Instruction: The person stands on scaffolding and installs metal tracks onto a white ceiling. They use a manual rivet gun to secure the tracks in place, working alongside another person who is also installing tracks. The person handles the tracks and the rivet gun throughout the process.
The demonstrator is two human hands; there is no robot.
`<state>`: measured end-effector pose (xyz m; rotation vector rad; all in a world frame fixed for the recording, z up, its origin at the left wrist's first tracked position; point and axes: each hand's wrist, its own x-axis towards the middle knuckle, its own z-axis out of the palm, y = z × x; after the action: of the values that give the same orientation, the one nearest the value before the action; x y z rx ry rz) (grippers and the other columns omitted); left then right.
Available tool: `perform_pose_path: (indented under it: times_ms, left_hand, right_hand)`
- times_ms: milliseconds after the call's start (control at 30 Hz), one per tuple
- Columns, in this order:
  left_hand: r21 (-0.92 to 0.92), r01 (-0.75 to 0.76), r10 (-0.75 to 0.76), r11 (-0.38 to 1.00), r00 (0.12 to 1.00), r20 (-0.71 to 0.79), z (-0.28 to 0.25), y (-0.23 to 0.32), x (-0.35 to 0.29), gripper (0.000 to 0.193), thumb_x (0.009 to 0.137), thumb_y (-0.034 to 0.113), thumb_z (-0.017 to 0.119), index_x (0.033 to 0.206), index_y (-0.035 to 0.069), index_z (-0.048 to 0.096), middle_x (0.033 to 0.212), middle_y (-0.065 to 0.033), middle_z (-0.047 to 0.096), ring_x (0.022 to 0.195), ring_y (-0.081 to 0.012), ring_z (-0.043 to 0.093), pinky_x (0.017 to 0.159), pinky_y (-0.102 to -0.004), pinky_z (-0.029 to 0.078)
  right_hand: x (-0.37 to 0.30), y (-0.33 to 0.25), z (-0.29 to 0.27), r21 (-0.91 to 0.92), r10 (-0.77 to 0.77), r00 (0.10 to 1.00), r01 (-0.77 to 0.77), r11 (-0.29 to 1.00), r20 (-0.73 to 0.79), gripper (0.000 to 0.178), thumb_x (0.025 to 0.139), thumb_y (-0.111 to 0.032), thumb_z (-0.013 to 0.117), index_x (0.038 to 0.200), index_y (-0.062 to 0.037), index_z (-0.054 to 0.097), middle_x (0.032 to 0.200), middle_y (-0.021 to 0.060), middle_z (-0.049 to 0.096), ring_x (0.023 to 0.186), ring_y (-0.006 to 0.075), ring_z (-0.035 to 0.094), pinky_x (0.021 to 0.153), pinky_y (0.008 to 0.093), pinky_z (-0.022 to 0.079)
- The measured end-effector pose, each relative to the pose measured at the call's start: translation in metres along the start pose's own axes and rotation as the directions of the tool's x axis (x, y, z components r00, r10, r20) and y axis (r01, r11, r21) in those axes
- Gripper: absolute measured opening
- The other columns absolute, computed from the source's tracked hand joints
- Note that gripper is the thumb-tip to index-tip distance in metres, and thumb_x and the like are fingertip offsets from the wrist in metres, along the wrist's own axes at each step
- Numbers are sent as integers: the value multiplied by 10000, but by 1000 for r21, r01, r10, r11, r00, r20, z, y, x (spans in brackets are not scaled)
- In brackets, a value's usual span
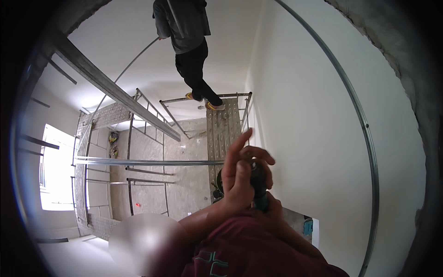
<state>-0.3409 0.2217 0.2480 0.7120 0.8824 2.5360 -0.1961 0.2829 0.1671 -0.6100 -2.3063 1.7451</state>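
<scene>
A dark power drill with a teal lower body (261, 201) points upward in front of my chest. My right hand (274, 210) is wrapped round its grip, partly hidden by the tool and my left arm. At the drill's front end is my left hand (237, 181), its index finger stretched out and the other fingers curled in about the chuck. Whatever those curled fingers pinch is too small to make out. Just left of this hand, a long thin metal profile (152, 162) runs across the view to the left.
A perforated scaffold plank (224, 134) extends ahead; a person (189, 51) in dark clothes stands at its far end, holding a long thin strip. Scaffold frames (130, 157) stand on the left. A curved-looking metal rail (368, 127) lines the white right wall. A broad metal channel (115, 90) hangs overhead.
</scene>
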Motion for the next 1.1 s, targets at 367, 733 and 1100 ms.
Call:
perform_pose_path:
  times_ms: [367,733,1100]
  left_hand:
    - [-27,76,-69,997,976,205,38,-60,21,268,1040,200,385,948,-19,509,972,-173,556,556,-98,570,489,-208,465]
    - [-126,166,-165,978,986,17,56,-96,57,271,1043,220,401,943,-3,519,944,-130,564,505,-141,571,399,-234,441]
    - [264,150,-158,953,987,6,26,-131,99,338,1045,190,385,1347,43,420,1321,-84,514,1249,-176,465,1019,-344,387]
  right_hand:
    - [5,40,-46,264,-80,991,107,959,-111,227,831,-99,677,980,-2,536,727,39,633,653,113,615,614,254,489]
    - [0,68,-99,12,-77,997,78,997,-31,325,758,-116,730,1003,-41,531,874,69,646,765,187,644,714,328,518]
    - [4,100,-110,-209,88,983,-121,970,-161,461,761,-184,749,1127,-33,513,918,136,605,805,295,628,747,407,503]
